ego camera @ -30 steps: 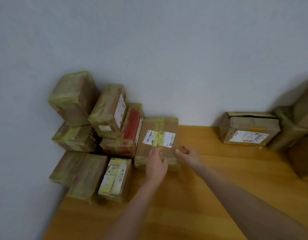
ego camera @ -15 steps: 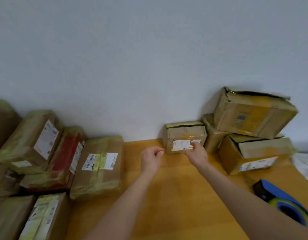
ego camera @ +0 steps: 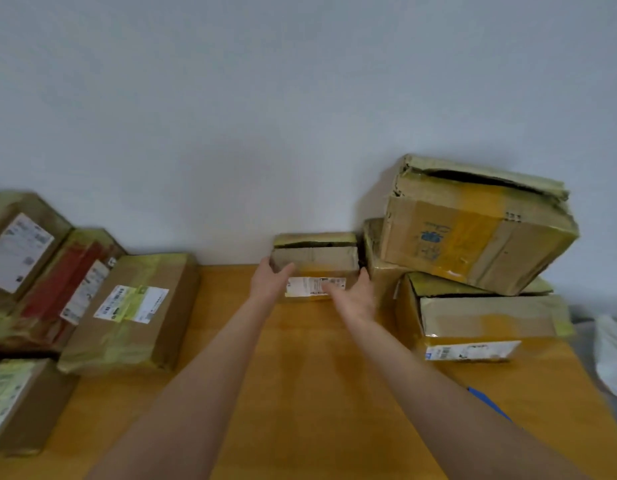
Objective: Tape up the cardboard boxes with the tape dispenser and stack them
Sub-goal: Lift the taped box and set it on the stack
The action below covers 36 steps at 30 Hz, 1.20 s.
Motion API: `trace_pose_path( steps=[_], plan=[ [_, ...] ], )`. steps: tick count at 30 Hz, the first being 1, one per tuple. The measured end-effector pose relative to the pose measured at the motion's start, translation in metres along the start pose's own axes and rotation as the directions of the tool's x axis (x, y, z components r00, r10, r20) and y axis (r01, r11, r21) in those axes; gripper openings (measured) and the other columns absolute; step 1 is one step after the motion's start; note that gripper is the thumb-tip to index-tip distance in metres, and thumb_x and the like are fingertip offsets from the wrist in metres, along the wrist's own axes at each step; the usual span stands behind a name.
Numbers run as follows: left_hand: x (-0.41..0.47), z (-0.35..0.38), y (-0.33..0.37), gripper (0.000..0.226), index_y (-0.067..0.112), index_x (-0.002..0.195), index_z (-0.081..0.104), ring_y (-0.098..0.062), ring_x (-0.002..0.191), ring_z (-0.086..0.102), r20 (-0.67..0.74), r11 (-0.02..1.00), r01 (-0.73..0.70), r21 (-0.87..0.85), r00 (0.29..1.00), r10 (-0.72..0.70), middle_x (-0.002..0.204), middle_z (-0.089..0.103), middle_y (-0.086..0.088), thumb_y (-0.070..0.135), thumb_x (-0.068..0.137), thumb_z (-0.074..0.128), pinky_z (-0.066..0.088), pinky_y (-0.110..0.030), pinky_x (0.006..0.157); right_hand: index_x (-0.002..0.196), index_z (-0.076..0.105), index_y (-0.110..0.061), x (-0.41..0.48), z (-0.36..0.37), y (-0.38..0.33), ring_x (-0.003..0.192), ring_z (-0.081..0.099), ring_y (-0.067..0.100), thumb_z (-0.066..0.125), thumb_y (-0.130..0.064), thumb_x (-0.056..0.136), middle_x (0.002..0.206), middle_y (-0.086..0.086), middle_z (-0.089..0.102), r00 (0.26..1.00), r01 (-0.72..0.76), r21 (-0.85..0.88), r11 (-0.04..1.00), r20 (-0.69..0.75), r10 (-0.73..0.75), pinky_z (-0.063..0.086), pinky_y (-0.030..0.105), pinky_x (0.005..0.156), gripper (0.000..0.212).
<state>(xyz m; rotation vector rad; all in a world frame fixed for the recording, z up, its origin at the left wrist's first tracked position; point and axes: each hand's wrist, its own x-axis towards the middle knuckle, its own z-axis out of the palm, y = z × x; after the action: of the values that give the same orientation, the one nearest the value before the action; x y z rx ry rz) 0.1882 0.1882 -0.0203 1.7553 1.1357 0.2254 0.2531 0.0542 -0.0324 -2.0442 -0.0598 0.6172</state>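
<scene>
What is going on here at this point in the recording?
A person reaches with both hands for the small box standing against the wall on the wooden table. The left hand grips its left end, and the right hand lies flat against its right end. The top flap gapes, not yet taped. Taped boxes are piled on the left, gaping boxes on the right. A blue sliver, probably the tape dispenser, shows beside the right forearm.
</scene>
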Motion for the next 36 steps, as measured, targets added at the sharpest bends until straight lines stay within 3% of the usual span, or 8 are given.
trace_pose_path(
  steps=[6,9,13,16,22,29,32,36],
  plan=[
    [-0.042,-0.024,-0.025,0.056,0.009,0.137,0.044,-0.022,0.107,0.055,-0.223,0.998,0.048,-0.047,0.973,-0.058,0.131,0.054,-0.01,0.035,0.091,0.062,0.048,-0.03,0.081,0.116,0.05,-0.016,-0.026,-0.004,0.021,0.102,0.058,0.022,0.068,-0.048,0.084,0.118,0.006,0.057,0.996,0.059,-0.051,0.997,0.063,-0.056,0.051,0.038,0.09,0.049],
    [-0.071,-0.03,-0.042,0.056,0.011,0.133,0.045,-0.015,0.09,0.055,-0.25,0.997,0.027,-0.066,0.967,-0.043,0.124,0.054,-0.007,0.04,0.088,0.065,0.044,-0.022,0.06,0.098,0.052,-0.015,-0.058,-0.014,0.035,0.082,0.055,0.015,0.059,-0.055,0.088,0.095,0.002,0.06,0.996,0.068,-0.06,0.996,0.066,-0.064,0.045,0.028,0.068,0.042],
    [-0.115,-0.028,-0.063,0.073,0.018,0.14,0.035,-0.024,0.103,0.058,-0.222,0.991,0.065,-0.116,0.971,-0.09,0.133,0.048,-0.009,0.037,0.08,0.073,0.054,-0.042,0.083,0.115,0.051,-0.017,-0.095,-0.039,0.058,0.088,0.056,0.015,0.065,-0.043,0.089,0.105,-0.001,0.061,0.998,0.05,-0.037,0.998,0.028,-0.049,0.049,0.03,0.077,0.04],
    [-0.155,-0.015,-0.073,0.089,0.027,0.151,0.019,-0.029,0.124,0.046,-0.139,0.979,0.066,-0.192,0.986,-0.093,0.147,0.034,-0.01,0.03,0.081,0.074,0.045,-0.049,0.1,0.143,0.036,-0.021,-0.123,-0.067,0.078,0.09,0.059,0.016,0.069,-0.026,0.087,0.105,-0.003,0.059,0.996,0.062,0.014,0.998,0.055,-0.063,0.054,0.035,0.082,0.065],
    [-0.227,0.027,-0.089,0.072,0.051,0.141,0.032,-0.026,0.129,0.04,-0.039,0.984,-0.099,-0.151,0.995,0.095,0.147,0.033,0.001,0.026,0.083,0.068,0.044,-0.051,0.102,0.145,0.034,-0.039,-0.16,-0.132,0.116,0.078,0.065,0.025,0.064,-0.022,0.085,0.089,0.005,0.065,0.992,0.11,-0.092,0.99,0.07,-0.104,0.056,0.043,0.075,0.07],
    [-0.28,0.074,-0.091,0.071,0.031,0.15,0.027,-0.028,0.136,0.03,-0.07,0.995,-0.051,0.084,0.996,0.057,0.149,0.033,-0.006,0.035,0.089,0.064,0.035,-0.045,0.108,0.147,0.038,-0.027,-0.167,-0.186,0.159,0.082,0.063,0.023,0.064,-0.02,0.09,0.099,0.003,0.067,0.974,0.119,-0.098,0.988,0.203,-0.097,0.052,0.039,0.074,0.063],
    [-0.287,0.084,-0.094,0.077,0.03,0.152,0.021,-0.028,0.136,0.03,-0.09,0.996,-0.048,0.07,0.994,0.054,0.15,0.031,-0.008,0.033,0.088,0.065,0.037,-0.045,0.107,0.142,0.047,-0.021,-0.154,-0.214,0.169,0.108,0.059,0.021,0.064,-0.038,0.091,0.124,0.001,0.061,0.966,0.158,-0.186,0.97,0.23,-0.114,0.047,0.033,0.088,0.056],
    [-0.293,0.087,-0.09,0.077,0.029,0.152,0.022,-0.022,0.137,0.036,-0.137,0.993,-0.107,-0.039,0.985,0.101,0.15,0.037,-0.002,0.022,0.09,0.066,0.04,-0.041,0.106,0.146,0.036,-0.015,-0.126,-0.257,0.195,0.115,0.056,0.025,0.067,-0.043,0.088,0.141,0.01,0.047,0.99,0.081,-0.387,0.918,0.139,-0.029,0.05,0.035,0.087,0.072]
  ],
)
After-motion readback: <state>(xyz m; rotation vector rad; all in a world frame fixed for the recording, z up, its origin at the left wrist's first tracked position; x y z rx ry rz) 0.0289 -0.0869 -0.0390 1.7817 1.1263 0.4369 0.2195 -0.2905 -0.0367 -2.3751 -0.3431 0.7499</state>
